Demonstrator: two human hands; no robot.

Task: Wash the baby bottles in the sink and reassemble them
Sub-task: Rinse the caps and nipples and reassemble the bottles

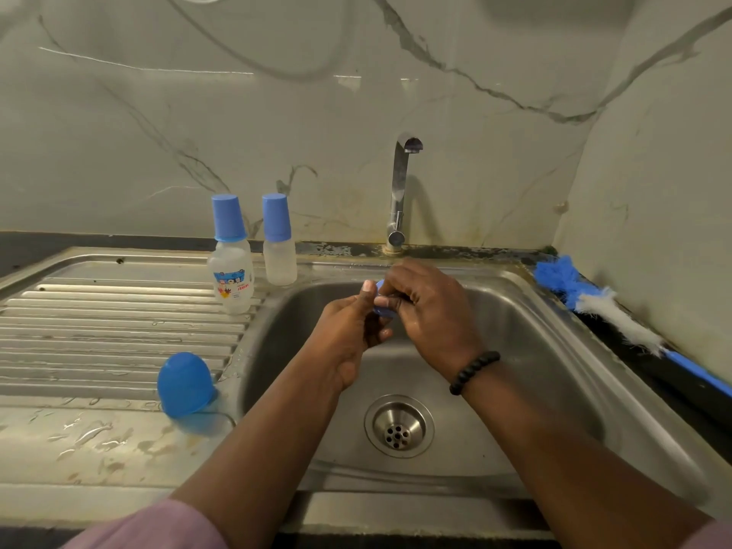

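Note:
Over the steel sink (527, 350) my left hand (348, 334) and my right hand (427, 311) meet and together grip a small blue bottle part (383, 309), mostly hidden by the fingers. Two capped baby bottles stand at the back of the drainboard: a printed one (231, 267) and a plain one (279, 251), both with blue caps. A loose blue cap (185, 384) lies on the drainboard's front right corner. The tap (400, 192) stands behind the basin with no water running from it.
A blue and white bottle brush (606, 307) lies on the dark counter right of the sink, against the marble wall. The ribbed drainboard (99, 330) is wet, with puddles near its front edge. The drain (399, 425) sits open in the basin floor.

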